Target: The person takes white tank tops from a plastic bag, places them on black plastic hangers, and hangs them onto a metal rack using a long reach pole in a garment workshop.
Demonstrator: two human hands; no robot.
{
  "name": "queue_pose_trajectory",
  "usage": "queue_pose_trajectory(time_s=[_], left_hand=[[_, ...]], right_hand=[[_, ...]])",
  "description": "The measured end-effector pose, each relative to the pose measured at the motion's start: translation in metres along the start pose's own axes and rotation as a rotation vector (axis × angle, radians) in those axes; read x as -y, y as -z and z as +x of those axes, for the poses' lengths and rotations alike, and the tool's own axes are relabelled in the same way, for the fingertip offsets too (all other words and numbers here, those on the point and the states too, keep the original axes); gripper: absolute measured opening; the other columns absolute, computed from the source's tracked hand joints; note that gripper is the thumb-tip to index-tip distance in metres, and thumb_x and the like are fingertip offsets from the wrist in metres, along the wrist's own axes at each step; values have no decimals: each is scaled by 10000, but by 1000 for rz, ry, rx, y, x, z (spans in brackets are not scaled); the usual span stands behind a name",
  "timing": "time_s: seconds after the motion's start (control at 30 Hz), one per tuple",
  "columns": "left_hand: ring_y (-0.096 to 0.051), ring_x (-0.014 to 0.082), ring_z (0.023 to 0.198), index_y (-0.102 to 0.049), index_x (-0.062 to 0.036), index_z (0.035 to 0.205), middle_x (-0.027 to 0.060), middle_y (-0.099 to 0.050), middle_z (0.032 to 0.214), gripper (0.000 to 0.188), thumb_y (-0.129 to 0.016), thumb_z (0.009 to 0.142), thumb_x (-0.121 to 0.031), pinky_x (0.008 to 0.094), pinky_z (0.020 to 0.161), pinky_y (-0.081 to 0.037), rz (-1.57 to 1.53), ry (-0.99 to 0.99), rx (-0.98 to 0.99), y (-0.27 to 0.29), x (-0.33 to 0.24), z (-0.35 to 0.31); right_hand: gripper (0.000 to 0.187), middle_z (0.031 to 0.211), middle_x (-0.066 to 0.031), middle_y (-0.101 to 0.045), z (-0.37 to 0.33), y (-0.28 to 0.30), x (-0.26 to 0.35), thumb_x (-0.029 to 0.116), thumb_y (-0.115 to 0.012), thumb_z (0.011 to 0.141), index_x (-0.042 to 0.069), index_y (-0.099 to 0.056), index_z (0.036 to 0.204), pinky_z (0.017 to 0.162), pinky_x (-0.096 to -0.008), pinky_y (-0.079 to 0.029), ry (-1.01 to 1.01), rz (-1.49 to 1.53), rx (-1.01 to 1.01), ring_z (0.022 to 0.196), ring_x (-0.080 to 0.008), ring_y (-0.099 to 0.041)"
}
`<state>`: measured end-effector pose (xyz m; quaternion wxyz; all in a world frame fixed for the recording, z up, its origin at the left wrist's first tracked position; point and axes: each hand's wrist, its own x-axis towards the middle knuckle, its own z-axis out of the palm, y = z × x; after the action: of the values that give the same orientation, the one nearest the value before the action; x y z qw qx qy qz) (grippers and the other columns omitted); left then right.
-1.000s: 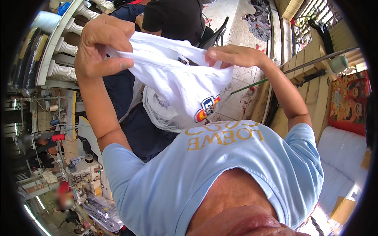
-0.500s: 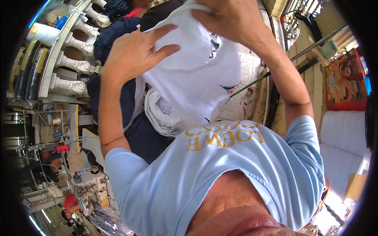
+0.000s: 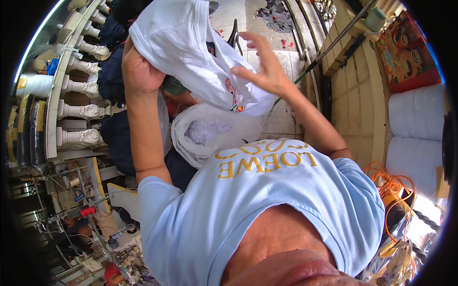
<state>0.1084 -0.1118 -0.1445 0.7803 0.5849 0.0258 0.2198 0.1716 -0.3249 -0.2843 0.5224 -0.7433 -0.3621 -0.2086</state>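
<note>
A white T-shirt [image 3: 179, 45] with a colourful printed design hangs raised in front of me. My left hand [image 3: 142, 69] holds it by the hemmed edge, its fingers hidden behind the cloth. Beside the shirt's right side, my right hand [image 3: 267, 69] is open, thumb and fingers spread, with nothing gripped. Below the shirt, close to my chest, stands a clear plastic bag [image 3: 248, 126] with pale crumpled material inside.
Dark navy cloth bundles [image 3: 114, 131] lie left, along a white balustrade [image 3: 86, 112]. Sewing equipment [image 3: 112, 243] fills the lower left. White wrapped packs [image 3: 412, 155] and orange cord [image 3: 393, 183] are at right. Another person's arm [image 3: 183, 97] shows partly behind the shirt.
The shirt has moved left and its printed design has come into view. My right hand has come down and lies spread beside it; my left hand has gone from spread fingers to gripping the edge.
</note>
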Motion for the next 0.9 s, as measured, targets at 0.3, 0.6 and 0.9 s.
queue_pose_trajectory(time_s=[0.3,0.6,0.9], left_hand=[[-489,334,1260,-464,90,1306,214,-496,1367,461,-355,950,-181,463,1116,-324,-645,257,784,68,-10,46],[-483,321,1266,-470,102,1287,218,-511,1345,469,-349,946,-197,446,1100,-342,-778,238,743,85,23,41],[-478,310,1183,-468,-2,1289,159,-515,1276,657,-681,819,-409,440,1022,-326,261,321,588,35,65,108]], right_hand=[[308,935,-89,-651,-53,29,-94,225,-484,898,46,-552,1140,830,-331,-469,-921,537,227,846,-218,-630],[601,749,-13,-554,-72,34,-19,161,-674,813,64,-414,1345,662,-310,-496,-998,1162,100,543,-122,-516],[398,675,-48,-567,48,128,-67,108,-626,869,-33,-540,1232,543,-259,-481,-776,265,92,587,-146,-569]])
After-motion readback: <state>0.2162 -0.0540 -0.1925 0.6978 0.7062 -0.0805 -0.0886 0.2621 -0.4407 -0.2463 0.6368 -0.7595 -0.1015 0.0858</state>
